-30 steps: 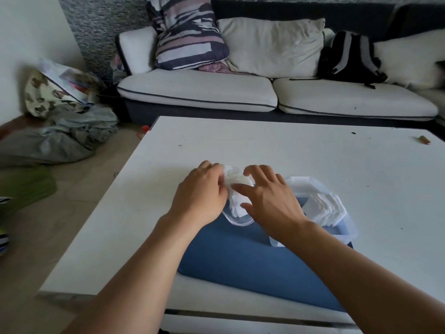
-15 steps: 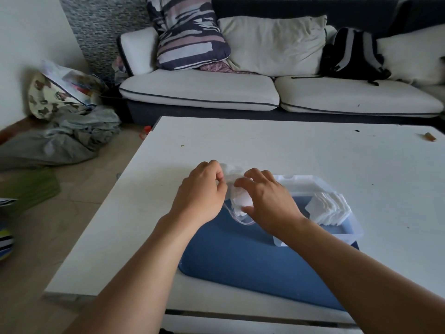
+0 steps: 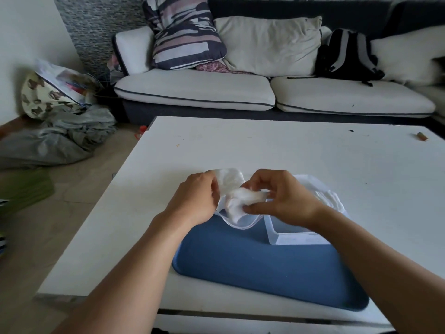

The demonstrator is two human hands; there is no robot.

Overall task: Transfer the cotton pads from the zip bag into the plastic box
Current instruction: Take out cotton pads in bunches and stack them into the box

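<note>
A clear zip bag [image 3: 231,183] with white cotton pads inside hangs just above the blue tray's far left part. My left hand [image 3: 195,201] pinches the bag's left side. My right hand [image 3: 286,200] grips a bunch of white cotton pads [image 3: 245,197] at the bag's mouth. Directly under and right of my right hand stands the clear plastic box [image 3: 296,237] on the tray, with a stack of cotton pads [image 3: 331,198] lying in its right part. My right wrist hides part of the box.
The blue tray [image 3: 252,263] lies on a white table [image 3: 265,148] near its front edge. A small brown object [image 3: 422,136] lies at the table's far right. A sofa with cushions and a black backpack [image 3: 346,56] stands behind; clothes and bags lie on the floor at left.
My right hand has turned and closed on cotton pads, drawing them rightward out of the bag. My left hand keeps hold of the bag, which has lifted a little.
</note>
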